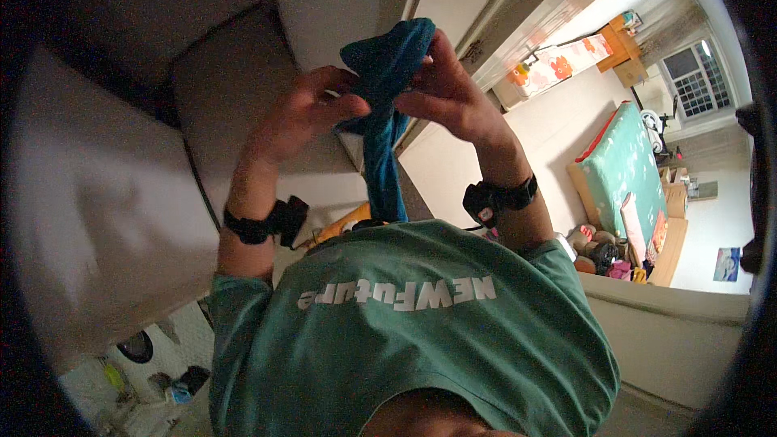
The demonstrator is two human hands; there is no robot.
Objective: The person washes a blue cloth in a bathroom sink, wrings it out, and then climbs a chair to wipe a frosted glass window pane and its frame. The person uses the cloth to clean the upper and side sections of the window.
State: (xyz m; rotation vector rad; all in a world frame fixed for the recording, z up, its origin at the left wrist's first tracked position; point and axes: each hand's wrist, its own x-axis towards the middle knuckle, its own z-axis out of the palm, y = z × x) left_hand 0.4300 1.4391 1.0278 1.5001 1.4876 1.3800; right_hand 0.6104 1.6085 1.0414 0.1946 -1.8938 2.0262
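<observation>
A teal fabric strip (381,82), looped and crossed over itself at the top, hangs in front of my chest, its lower part running down to my green T-shirt (413,340). My left hand (297,112) grips its left side, the fingertips partly hidden behind the fabric and the thumb pointing at the crossing. On the other side, my right hand (446,88) holds the upper right edge of the loop with its fingers, the thumb lying near the crossing. A black strapped device (267,221) is on my left forearm and another (498,197) on my right.
A grey-brown panelled surface (243,85) and a pale surface (115,206) stand at left. Through an opening at right are a bed with a green cover (631,164), a window (697,79) and a floral-patterned panel (564,64). Small items, including a dark round one (136,347), lie at lower left.
</observation>
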